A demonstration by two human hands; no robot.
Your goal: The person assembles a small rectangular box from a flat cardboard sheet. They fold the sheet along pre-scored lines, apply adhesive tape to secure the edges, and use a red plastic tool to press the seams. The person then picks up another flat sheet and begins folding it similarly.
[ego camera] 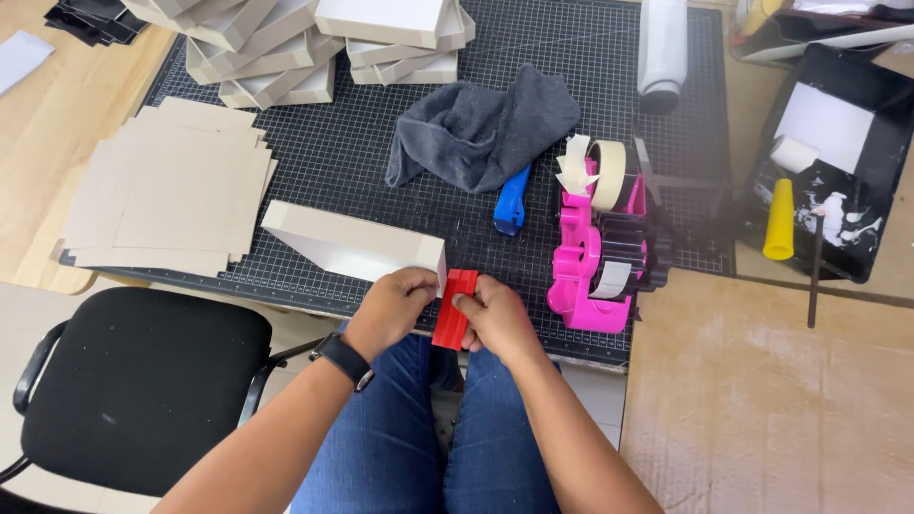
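Note:
A folded white cardboard box lies on the black cutting mat, one end at the mat's front edge. My left hand grips that end of the box. My right hand presses a flat red ribbed tool against the same box corner, thumb on top of the tool. A black watch sits on my left wrist. Both hands hover over my lap in blue jeans.
A pink tape dispenser with beige tape stands right of my hands. A grey cloth, a blue handle, flat cardboard sheets, stacked white boxes, a black glue tray with a yellow cone and a black chair surround them.

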